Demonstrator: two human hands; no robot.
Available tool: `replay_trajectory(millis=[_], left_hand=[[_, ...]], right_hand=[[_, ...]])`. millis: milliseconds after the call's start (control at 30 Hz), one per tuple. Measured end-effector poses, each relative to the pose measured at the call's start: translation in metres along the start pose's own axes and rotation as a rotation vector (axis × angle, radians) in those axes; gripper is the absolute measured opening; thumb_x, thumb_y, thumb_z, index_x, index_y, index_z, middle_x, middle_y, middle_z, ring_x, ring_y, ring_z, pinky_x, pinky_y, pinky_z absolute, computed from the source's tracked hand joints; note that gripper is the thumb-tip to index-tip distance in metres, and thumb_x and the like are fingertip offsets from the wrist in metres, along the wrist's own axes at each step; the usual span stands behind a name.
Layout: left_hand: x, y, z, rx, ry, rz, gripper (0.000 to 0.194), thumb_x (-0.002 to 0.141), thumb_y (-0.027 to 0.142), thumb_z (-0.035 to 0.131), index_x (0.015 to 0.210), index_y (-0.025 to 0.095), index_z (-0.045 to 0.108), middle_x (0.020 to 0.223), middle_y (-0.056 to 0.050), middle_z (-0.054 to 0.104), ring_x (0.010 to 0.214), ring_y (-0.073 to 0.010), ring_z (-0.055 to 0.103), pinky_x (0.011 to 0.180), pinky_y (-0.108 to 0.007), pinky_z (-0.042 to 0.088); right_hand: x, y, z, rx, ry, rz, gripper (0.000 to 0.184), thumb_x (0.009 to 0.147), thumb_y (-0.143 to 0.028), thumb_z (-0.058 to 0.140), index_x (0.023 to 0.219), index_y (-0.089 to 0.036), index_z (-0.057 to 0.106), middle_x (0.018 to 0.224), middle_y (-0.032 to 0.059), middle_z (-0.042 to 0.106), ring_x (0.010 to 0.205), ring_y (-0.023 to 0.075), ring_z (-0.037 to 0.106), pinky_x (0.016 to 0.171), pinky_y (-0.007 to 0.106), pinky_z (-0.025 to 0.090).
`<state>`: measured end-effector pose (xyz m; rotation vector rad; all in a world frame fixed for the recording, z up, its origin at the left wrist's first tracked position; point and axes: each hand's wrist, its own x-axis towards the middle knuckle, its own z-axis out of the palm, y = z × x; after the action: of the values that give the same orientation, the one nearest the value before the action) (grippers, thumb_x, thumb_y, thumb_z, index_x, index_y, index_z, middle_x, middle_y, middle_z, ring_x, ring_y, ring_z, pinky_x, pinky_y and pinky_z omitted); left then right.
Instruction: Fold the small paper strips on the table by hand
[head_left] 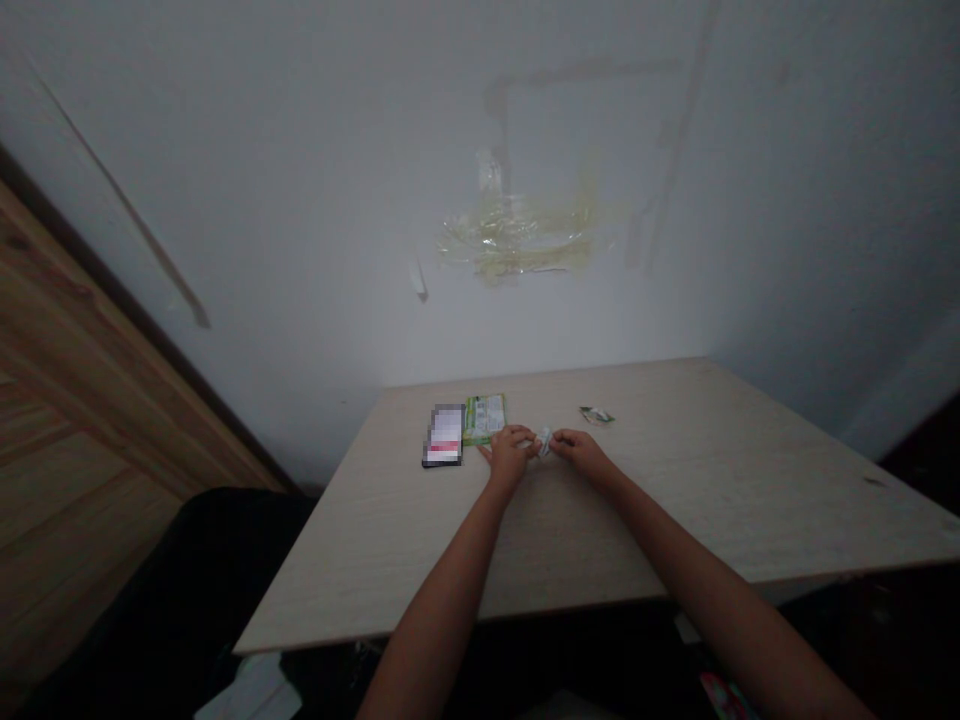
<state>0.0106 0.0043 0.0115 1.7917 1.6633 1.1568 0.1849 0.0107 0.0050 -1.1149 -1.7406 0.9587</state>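
Note:
Over the middle of the table, my left hand (511, 450) and my right hand (577, 448) hold a small whitish piece (545, 441) between them, with the fingertips of both pinched on it. It looks like paper or a little packet, too small to make out exactly. Just beyond my left hand lies a flat green-and-white printed packet (486, 415), its near corner partly covered by the hand. A phone (445, 436) with a lit, blurred screen rests beside it on the left. To the right, past my right hand, is a small crumpled green-and-white wrapper (597, 415).
The pale wooden table (720, 470) stands against a grey-white wall (315, 200) bearing peeling clear tape (517, 240). A wooden door (67, 450) is at the left, with a dark object (225, 540) in front. White papers (251, 690) show below the table's front left edge.

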Motion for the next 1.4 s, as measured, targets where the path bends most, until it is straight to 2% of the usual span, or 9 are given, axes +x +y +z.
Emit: replay_trajectory(millis=[67, 267, 633, 800, 1100, 1233, 1400], left_hand=[[0.002, -0.003, 0.002, -0.008, 0.014, -0.019, 0.004, 0.074, 0.023, 0.075, 0.074, 0.027, 0.077, 0.108, -0.003, 0.072, 0.116, -0.0282, 0.056, 0.115, -0.067, 0.013], [0.003, -0.004, 0.005, -0.038, 0.030, -0.031, 0.006, 0.073, 0.021, 0.075, 0.073, 0.027, 0.076, 0.108, -0.003, 0.072, 0.116, -0.0282, 0.055, 0.113, -0.070, 0.007], [0.004, -0.003, 0.004, -0.059, 0.026, -0.047, 0.004, 0.073, 0.022, 0.075, 0.072, 0.026, 0.076, 0.109, -0.004, 0.071, 0.117, -0.0285, 0.056, 0.116, -0.065, 0.012], [0.004, -0.002, 0.004, -0.063, 0.037, -0.058, 0.006, 0.072, 0.019, 0.075, 0.070, 0.025, 0.075, 0.109, -0.004, 0.071, 0.117, -0.0299, 0.056, 0.114, -0.069, 0.009], [0.005, -0.002, 0.001, -0.083, 0.028, -0.061, 0.005, 0.072, 0.021, 0.075, 0.069, 0.025, 0.074, 0.110, -0.004, 0.071, 0.115, -0.0291, 0.056, 0.114, -0.066, 0.015], [0.003, 0.001, -0.002, -0.045, 0.011, -0.095, 0.005, 0.074, 0.023, 0.074, 0.072, 0.027, 0.074, 0.112, -0.002, 0.070, 0.120, -0.0301, 0.054, 0.114, -0.068, 0.012], [-0.002, 0.007, -0.009, -0.003, -0.026, -0.072, 0.003, 0.078, 0.026, 0.072, 0.079, 0.025, 0.075, 0.114, -0.004, 0.070, 0.122, -0.0297, 0.053, 0.112, -0.070, 0.006]], right_hand=[[0.001, 0.001, 0.000, -0.002, 0.000, 0.005, 0.033, 0.075, -0.050, 0.060, 0.073, -0.017, 0.067, 0.073, 0.0029, 0.066, 0.075, 0.0204, 0.058, 0.074, 0.030, 0.044], [0.000, 0.001, 0.000, 0.028, 0.001, 0.027, 0.033, 0.074, -0.050, 0.060, 0.072, -0.017, 0.066, 0.073, 0.0022, 0.065, 0.073, 0.0197, 0.056, 0.072, 0.029, 0.043], [0.001, 0.002, 0.000, 0.069, -0.005, 0.042, 0.032, 0.073, -0.049, 0.063, 0.073, -0.017, 0.068, 0.075, 0.0027, 0.066, 0.075, 0.0202, 0.058, 0.074, 0.030, 0.043], [0.000, 0.002, -0.001, 0.090, -0.002, 0.045, 0.034, 0.072, -0.050, 0.064, 0.073, -0.017, 0.068, 0.074, 0.0024, 0.065, 0.075, 0.0199, 0.057, 0.074, 0.030, 0.043], [-0.001, -0.002, -0.001, 0.088, -0.002, 0.082, 0.035, 0.072, -0.052, 0.063, 0.072, -0.017, 0.066, 0.071, 0.0010, 0.062, 0.071, 0.0182, 0.054, 0.071, 0.029, 0.041], [-0.003, -0.005, -0.003, 0.069, -0.014, 0.075, 0.037, 0.074, -0.053, 0.062, 0.075, -0.017, 0.067, 0.073, 0.0017, 0.064, 0.073, 0.0191, 0.056, 0.072, 0.030, 0.042], [-0.003, -0.008, -0.004, 0.026, -0.003, 0.048, 0.038, 0.075, -0.053, 0.062, 0.079, -0.016, 0.070, 0.081, 0.0045, 0.069, 0.080, 0.0221, 0.061, 0.080, 0.033, 0.044]])
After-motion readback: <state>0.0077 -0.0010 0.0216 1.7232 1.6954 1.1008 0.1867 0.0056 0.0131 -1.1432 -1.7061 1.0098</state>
